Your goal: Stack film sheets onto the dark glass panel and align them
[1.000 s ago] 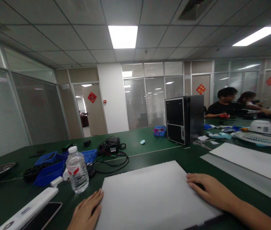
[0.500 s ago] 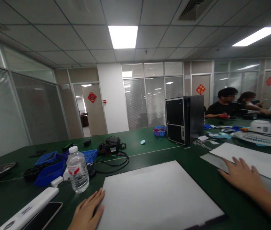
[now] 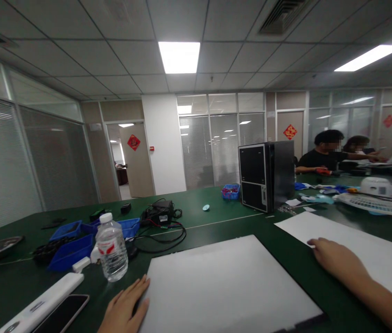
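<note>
While left hand, fingers extended, rests at white board on desk, right hand (pinching or not, unclear) meets white sheet alongside, seemingly positioning it; next move likely needs edge control.

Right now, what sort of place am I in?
Likely an office used as a workroom: a computer tower and blue bins stand on the green table, with glass partitions behind.

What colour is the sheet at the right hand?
White sheet, best seen in the head view.
</note>
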Demonstrator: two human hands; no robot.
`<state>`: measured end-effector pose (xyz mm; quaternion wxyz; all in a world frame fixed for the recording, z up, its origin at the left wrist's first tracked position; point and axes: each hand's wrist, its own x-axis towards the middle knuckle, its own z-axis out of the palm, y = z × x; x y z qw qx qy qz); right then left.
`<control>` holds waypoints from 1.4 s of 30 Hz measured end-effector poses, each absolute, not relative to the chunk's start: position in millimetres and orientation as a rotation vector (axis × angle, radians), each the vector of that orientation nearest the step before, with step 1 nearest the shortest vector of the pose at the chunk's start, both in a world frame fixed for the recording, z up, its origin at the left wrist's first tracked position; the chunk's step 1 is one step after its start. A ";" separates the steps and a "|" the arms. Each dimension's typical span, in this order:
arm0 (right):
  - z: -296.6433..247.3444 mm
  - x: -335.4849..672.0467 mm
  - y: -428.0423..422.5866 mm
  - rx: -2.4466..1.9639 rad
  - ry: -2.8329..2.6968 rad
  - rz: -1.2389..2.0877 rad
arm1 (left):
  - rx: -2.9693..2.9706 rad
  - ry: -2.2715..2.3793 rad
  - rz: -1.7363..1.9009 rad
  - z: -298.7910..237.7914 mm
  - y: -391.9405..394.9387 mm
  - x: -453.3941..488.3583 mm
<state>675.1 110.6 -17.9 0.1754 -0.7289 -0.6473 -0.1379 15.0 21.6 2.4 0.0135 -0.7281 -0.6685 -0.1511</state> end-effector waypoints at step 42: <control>13.1 583.2 71.3 -1.881 -2.054 -0.284 | -2.266 -2.096 -0.469 0.5 22.7 14.4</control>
